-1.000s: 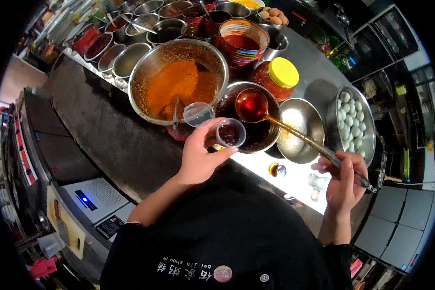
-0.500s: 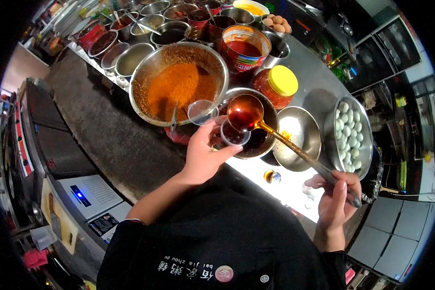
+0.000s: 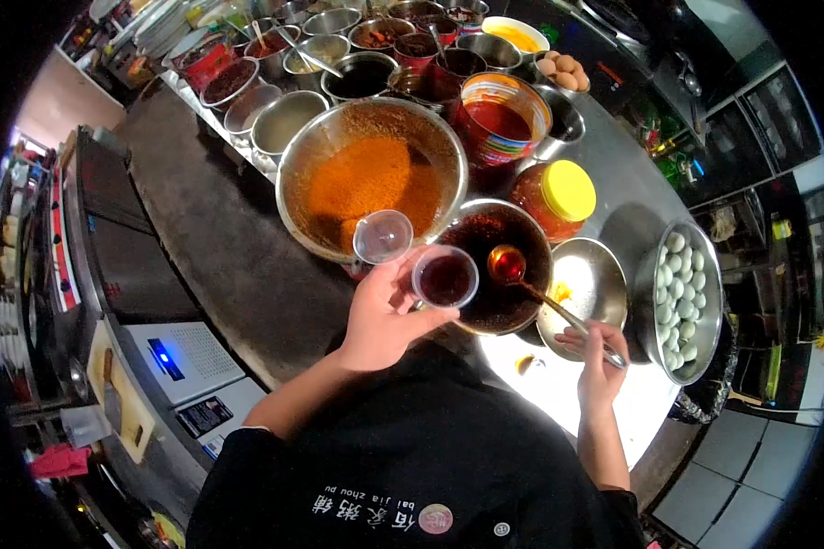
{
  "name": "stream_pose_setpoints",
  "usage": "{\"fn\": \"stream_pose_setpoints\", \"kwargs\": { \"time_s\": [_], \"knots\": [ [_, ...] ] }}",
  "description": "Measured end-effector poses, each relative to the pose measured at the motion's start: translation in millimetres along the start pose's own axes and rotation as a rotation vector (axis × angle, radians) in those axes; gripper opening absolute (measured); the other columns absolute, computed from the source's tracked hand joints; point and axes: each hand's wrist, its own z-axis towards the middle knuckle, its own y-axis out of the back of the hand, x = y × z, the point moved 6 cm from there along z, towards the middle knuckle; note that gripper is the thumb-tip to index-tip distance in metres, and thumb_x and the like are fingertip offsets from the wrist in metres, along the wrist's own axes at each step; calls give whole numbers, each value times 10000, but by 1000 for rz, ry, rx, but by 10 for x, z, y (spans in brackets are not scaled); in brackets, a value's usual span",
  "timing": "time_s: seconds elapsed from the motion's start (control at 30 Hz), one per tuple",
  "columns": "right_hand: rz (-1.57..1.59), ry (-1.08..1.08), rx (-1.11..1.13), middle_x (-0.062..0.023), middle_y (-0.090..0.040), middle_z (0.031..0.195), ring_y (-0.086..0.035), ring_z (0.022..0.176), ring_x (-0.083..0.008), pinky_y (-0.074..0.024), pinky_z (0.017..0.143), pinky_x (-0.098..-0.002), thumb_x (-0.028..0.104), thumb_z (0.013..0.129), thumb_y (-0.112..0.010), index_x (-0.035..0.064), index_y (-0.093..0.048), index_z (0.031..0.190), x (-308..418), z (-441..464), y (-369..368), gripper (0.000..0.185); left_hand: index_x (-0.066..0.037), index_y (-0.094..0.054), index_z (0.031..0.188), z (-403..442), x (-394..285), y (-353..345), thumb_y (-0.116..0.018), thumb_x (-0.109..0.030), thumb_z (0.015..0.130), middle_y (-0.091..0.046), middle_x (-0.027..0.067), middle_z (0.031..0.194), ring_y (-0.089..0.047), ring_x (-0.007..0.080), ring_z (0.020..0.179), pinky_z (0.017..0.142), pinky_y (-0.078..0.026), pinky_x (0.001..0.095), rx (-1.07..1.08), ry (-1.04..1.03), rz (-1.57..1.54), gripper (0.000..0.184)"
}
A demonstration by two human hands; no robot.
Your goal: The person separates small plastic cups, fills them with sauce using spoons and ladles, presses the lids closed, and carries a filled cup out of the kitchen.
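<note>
We see the ladle (image 3: 506,264) drawn back from the clear plastic cup (image 3: 446,277): half a second ago its bowl hung right at the cup's rim, and now it is apart from the cup, down inside the steel bowl (image 3: 485,222) of dark sauce, with glossy red liquid in it. We cannot tell whether it touches the sauce. The cup shows dark red contents and looks fuller, so we judge that a ladleful, or part of one, has gone in and pouring has paused. The left hand (image 3: 380,316) grasps the cup, thumb along the near side, in front of the sauce bowl's left edge; the same hand holds a clear round piece, probably a lid (image 3: 383,238), near the large mixing bowl (image 3: 290,188) of orange-red seasoning. The right hand (image 3: 600,355) grips the end of the ladle's handle, above the shallow steel bowl (image 3: 606,274). Beyond the sauce stands the yellow-lidded jar (image 3: 558,194); pale greenish eggs (image 3: 680,297) sit farther right.
</note>
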Motion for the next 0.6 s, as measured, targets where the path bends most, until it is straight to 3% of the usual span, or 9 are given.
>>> {"fn": "stream_pose_setpoints", "kwargs": {
  "time_s": [0.03, 0.13, 0.17, 0.23, 0.27, 0.33, 0.4, 0.53, 0.6],
  "knots": [
    [-16, -27, -8, -189, -635, 822, -664, 738, -263, -563, 666, -352, 167, 940, -476, -20, -507, 1006, -70, 17, -72, 200, 33, -391, 1262, 15, -37, 50, -679, 113, 694, -495, 121, 1225, -489, 196, 1145, 984, -406, 324, 55, 32, -16, 642],
    [6, -207, -80, -149, -603, 863, -656, 783, -243, -539, 728, -323, 113, 930, -495, -57, -521, 1018, -201, 51, -155, 193, 29, -384, 1268, 72, -164, 304, -693, 107, 675, -485, 130, 1245, -479, 210, 1169, 1004, -396, 342, 126, 118, -83, 674],
    [-141, -164, -141, -107, -597, 871, -619, 738, -164, -504, 672, -266, 123, 930, -503, -27, -542, 1038, -207, 70, -103, 190, 28, -388, 1268, 109, -198, 460, -700, 95, 669, -488, 134, 1246, -483, 215, 1169, 1008, -393, 346, 135, 92, -125, 679],
    [-316, -258, -400, -29, -582, 900, -454, 689, -98, -389, 607, -263, 359, 937, -470, 49, -563, 1113, -4, 67, -81, 368, 27, -439, 1231, 207, -393, 707, -740, -24, 640, -514, 175, 1215, -487, 251, 1163, 994, -382, 358, 156, 110, -202, 665],
    [-402, -294, -428, -83, -591, 996, -539, 820, -164, -439, 733, -303, 436, 923, -455, 56, -523, 1201, -86, 27, 79, 476, 27, -439, 1231, 278, -484, 854, -740, -24, 640, -514, 175, 1215, -487, 251, 1163, 994, -382, 358, 184, 126, -183, 665],
    [-480, -49, -759, -161, -440, 1310, -404, 1236, -266, -349, 1005, -366, 340, 942, -451, 23, -409, 1298, -17, -135, 92, 479, 26, -447, 1227, 376, -744, 1137, -761, -70, 639, -513, 179, 1219, -506, 249, 1138, 965, -410, 359, 270, 65, -233, 673],
    [-480, 96, -849, -149, -409, 1339, -394, 1237, -258, -336, 1012, -368, 230, 954, -434, 0, -396, 1298, 272, -211, -371, 415, 19, -444, 1237, 464, -986, 1452, -754, -74, 653, -516, 176, 1224, -501, 253, 1149, 986, -393, 368, 322, 97, -211, 667],
    [-301, 159, -576, -148, -444, 1307, -420, 1208, -204, -327, 984, -315, 96, 910, -423, -14, -397, 1298, 548, -19, -1654, 404, 1, -471, 1235, 649, -1362, 1942, -766, -112, 654, -522, 175, 1226, -504, 257, 1146, 999, -381, 374, 397, 164, -177, 661],
    [-224, 187, -484, -130, -472, 1265, -452, 1165, -225, -340, 973, -336, 122, 875, -471, -16, -454, 1241, 750, 110, -2268, 392, 7, -486, 1192, 744, -1487, 2209, -842, -256, 583, -477, 114, 1192, -442, 221, 1077, 841, -415, 324, 280, 129, -101, 753]
  ]
}}
